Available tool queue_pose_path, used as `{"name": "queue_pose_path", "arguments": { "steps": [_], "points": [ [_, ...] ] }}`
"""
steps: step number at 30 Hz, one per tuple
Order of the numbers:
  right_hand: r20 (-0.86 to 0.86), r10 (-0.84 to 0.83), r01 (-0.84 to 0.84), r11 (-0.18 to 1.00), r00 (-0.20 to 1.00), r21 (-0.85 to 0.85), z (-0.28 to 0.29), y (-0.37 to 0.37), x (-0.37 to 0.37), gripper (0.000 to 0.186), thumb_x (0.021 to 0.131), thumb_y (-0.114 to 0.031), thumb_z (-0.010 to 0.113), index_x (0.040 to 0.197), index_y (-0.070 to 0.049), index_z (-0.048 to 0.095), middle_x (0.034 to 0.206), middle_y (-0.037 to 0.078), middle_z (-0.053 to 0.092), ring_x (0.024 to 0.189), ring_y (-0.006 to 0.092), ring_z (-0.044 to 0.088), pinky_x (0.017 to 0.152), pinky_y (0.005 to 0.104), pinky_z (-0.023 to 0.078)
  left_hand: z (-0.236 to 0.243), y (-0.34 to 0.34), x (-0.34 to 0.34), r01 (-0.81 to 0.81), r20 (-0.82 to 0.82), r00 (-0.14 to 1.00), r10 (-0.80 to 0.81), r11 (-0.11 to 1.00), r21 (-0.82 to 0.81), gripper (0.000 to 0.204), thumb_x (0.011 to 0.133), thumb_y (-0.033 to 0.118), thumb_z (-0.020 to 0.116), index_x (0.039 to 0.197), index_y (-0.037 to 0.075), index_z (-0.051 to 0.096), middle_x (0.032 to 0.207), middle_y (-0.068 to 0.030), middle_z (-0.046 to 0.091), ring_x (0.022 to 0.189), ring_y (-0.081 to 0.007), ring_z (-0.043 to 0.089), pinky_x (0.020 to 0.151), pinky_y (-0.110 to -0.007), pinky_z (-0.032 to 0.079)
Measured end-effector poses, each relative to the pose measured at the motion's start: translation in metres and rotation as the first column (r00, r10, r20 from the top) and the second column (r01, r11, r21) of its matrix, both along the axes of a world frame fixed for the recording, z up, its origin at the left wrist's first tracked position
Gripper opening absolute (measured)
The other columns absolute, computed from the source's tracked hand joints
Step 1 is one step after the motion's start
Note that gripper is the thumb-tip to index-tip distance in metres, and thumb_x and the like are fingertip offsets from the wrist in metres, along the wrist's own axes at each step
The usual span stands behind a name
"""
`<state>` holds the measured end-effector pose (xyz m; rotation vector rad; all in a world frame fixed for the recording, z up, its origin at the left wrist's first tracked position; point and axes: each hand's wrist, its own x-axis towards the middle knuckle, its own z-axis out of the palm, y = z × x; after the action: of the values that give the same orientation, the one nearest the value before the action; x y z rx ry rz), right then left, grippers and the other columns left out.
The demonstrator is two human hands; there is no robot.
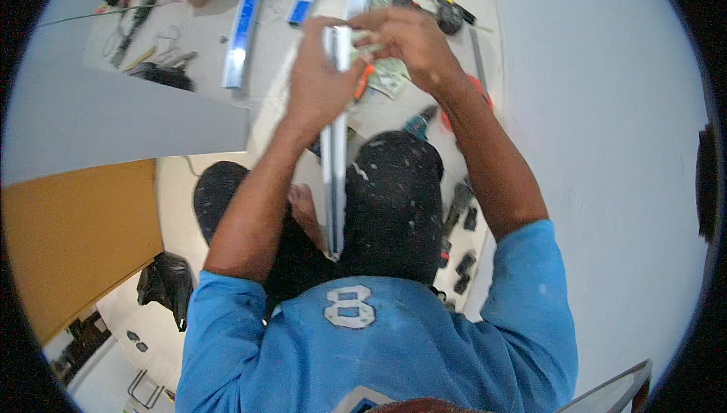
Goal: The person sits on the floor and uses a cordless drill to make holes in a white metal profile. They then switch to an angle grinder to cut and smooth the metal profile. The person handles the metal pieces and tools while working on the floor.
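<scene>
A long, narrow silver-white metal rail (329, 163) stands lengthwise in front of me, its lower end between my thighs. My left hand (318, 76) is wrapped around it near the far end, thumb across the front. Beside that end, my right hand (413, 43) has its fingers curled in toward the rail; what they pinch, if anything, is hidden and blurred. An orange piece (364, 81) shows just right of the left thumb. Pale printed plastic packets (389, 77) lie on the floor beneath the right hand.
More metal rails (242, 42) with blue labels lie beyond my hands. A teal power drill (418, 121) rests by my knee, with dark tools (458, 205) along the right wall (606, 110). A grey-and-tan panel (83, 239) juts in from the left. A black bag (168, 284) hangs below it.
</scene>
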<state>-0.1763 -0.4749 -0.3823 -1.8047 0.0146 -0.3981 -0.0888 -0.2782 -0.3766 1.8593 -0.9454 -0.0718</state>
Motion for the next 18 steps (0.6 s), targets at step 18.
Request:
{"name": "queue_pose_path", "arguments": {
  "steps": [18],
  "points": [
    [-0.500,-0.852,0.566,0.491,0.155,-0.662,-0.289,-0.031,-0.160,0.029,0.097,-0.023,0.063,0.108,-0.001,0.078,0.111,0.024,0.078,0.107,0.0470,0.073,0.096,0.0552,0.056,0.032,0.058,0.046,-0.380,0.299,0.891,0.342,0.921,0.080,0.063,0.092,0.037,0.090,0.141,0.009,0.062,0.128,-0.0150,0.062,0.111,-0.0241,0.067,0.101,-0.042,0.054]
  ]
}}
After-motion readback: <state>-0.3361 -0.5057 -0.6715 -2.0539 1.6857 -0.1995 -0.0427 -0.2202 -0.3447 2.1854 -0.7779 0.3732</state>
